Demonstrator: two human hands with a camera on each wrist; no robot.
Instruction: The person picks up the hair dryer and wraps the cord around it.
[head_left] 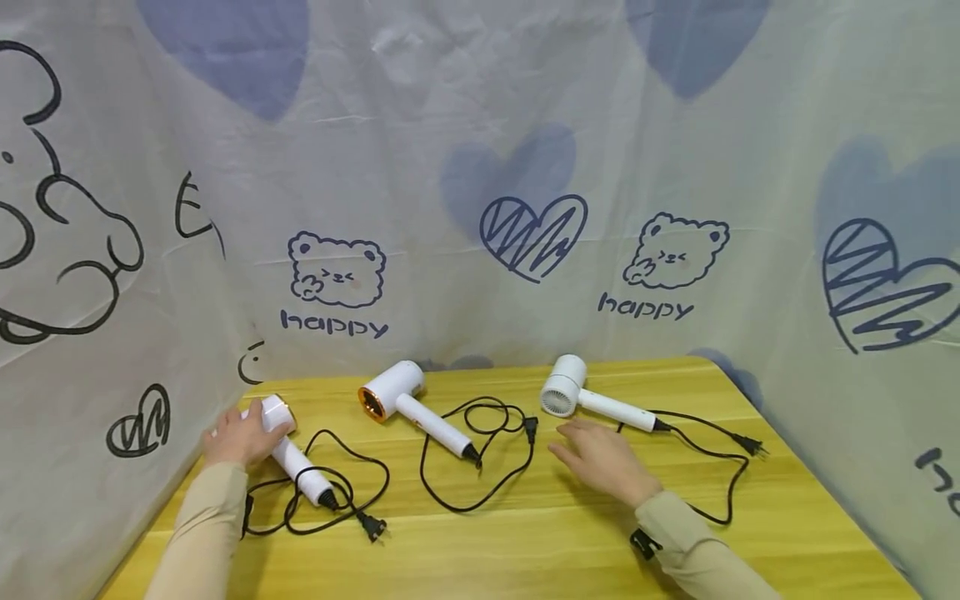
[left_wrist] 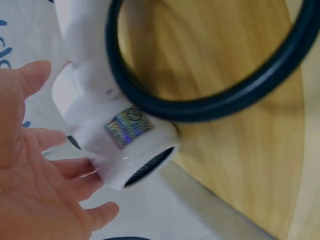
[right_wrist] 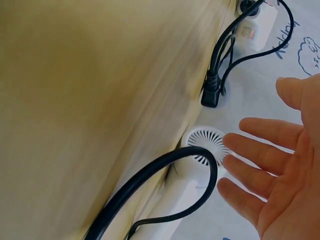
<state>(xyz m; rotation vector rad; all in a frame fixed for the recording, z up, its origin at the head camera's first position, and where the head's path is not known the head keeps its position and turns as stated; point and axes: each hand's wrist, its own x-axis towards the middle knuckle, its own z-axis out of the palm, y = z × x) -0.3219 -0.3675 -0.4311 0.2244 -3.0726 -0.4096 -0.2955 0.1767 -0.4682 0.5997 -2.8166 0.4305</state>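
My left hand lies over the head of a white hair dryer at the table's left side. In the left wrist view, its extended fingertips touch the dryer's head, beside a shiny label; the thumb stands apart from it. A second white hair dryer, with an orange-rimmed nozzle, lies in the middle. On the right is a third white hair dryer with a slotted grille. Just in front of it hovers my right hand, fingers spread and holding nothing; the right wrist view shows its palm near the grille.
Loose black cords curl over the yellow wood-grain table, one per dryer, ending in plugs. A white printed cloth hangs behind the table and along both sides.
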